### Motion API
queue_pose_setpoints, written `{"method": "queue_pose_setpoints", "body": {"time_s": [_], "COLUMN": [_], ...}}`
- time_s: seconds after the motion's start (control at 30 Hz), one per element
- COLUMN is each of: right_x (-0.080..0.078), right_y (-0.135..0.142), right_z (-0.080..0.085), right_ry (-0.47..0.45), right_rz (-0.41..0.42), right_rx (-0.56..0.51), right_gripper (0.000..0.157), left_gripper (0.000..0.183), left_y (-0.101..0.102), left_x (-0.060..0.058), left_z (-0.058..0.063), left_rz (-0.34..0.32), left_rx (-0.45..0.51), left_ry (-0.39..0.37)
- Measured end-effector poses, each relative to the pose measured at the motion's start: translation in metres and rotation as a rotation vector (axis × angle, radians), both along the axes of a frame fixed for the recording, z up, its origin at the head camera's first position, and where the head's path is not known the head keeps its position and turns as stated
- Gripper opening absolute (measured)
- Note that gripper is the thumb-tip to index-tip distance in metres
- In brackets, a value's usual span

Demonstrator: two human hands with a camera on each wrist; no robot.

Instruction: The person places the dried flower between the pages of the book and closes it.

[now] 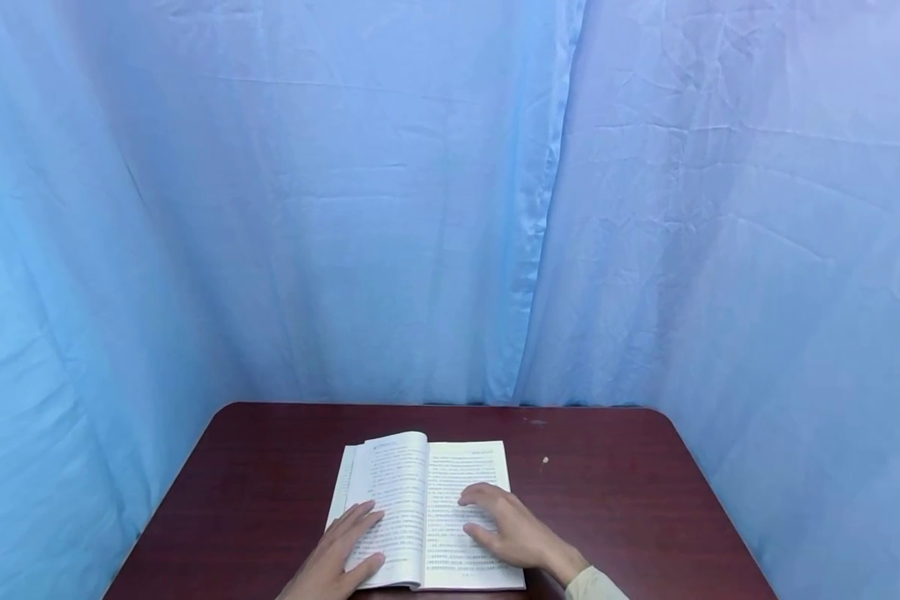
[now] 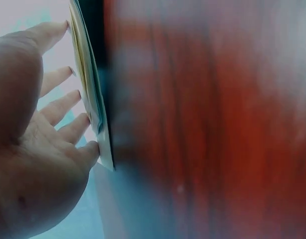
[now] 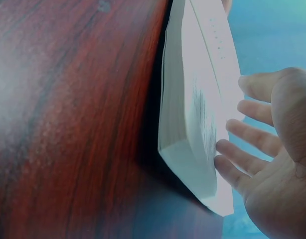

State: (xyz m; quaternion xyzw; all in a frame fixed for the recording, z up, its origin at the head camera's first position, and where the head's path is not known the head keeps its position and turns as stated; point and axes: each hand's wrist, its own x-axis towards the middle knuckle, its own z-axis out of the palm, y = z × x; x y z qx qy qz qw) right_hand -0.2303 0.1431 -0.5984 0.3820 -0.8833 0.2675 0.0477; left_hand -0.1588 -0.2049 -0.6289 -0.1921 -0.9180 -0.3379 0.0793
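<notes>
An open book (image 1: 461, 467) with printed text lies on the table, its left pages slightly bowed up near the spine. My left hand (image 1: 341, 550) rests on the left page with its fingers spread; in the left wrist view the fingertips of this left hand (image 2: 38, 109) touch the page near the book's edge (image 2: 88, 74). Over the right page is my right hand (image 1: 513, 529), fingers loosely bent and thumb apart. From the right wrist view, the right hand (image 3: 272, 159) has its fingertips at or just above the page, beside the thick page block (image 3: 173, 99). Neither hand grips anything.
The dark red-brown wooden table (image 1: 607, 483) has rounded far corners. A small pale speck (image 1: 545, 460) lies right of the book. Blue curtains (image 1: 345, 208) hang behind the table and along both sides.
</notes>
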Motion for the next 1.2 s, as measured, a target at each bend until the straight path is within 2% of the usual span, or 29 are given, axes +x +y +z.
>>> {"method": "queue_pose_setpoints", "body": {"time_s": [0.13,0.3,0.53,0.6,0.77,0.83,1.0,1.2], "right_x": [-0.001,-0.002,-0.012,-0.017,-0.028,-0.032,-0.042,-0.054], "right_y": [0.002,0.005,0.016,0.020,0.032,0.036,0.047,0.064], "right_z": [-0.001,-0.001,0.002,0.003,0.004,0.004,0.004,0.004], "right_ry": [-0.007,-0.036,-0.064,-0.068,-0.084,-0.082,-0.046,-0.009], "right_rz": [-0.021,-0.052,-0.194,-0.235,-0.338,-0.370,-0.458,-0.591], "right_rx": [-0.022,-0.024,0.003,0.008,0.023,0.035,0.061,0.042], "right_gripper": [0.028,0.029,0.036,0.038,0.044,0.047,0.052,0.058], "left_gripper": [0.056,0.057,0.056,0.057,0.063,0.065,0.065,0.065], "left_y": [0.001,0.000,-0.003,-0.003,-0.004,-0.004,-0.006,-0.007], "left_x": [0.003,0.002,0.002,0.002,0.002,0.002,0.002,0.001], "left_z": [-0.002,-0.003,0.002,0.005,0.009,0.009,0.010,0.011], "left_rz": [0.020,0.003,-0.015,-0.013,-0.009,-0.003,0.004,0.000], "left_rx": [0.000,-0.015,-0.048,-0.037,0.017,0.032,0.037,0.043], "left_ry": [-0.010,0.003,0.060,0.032,-0.129,-0.170,-0.182,-0.197]}}
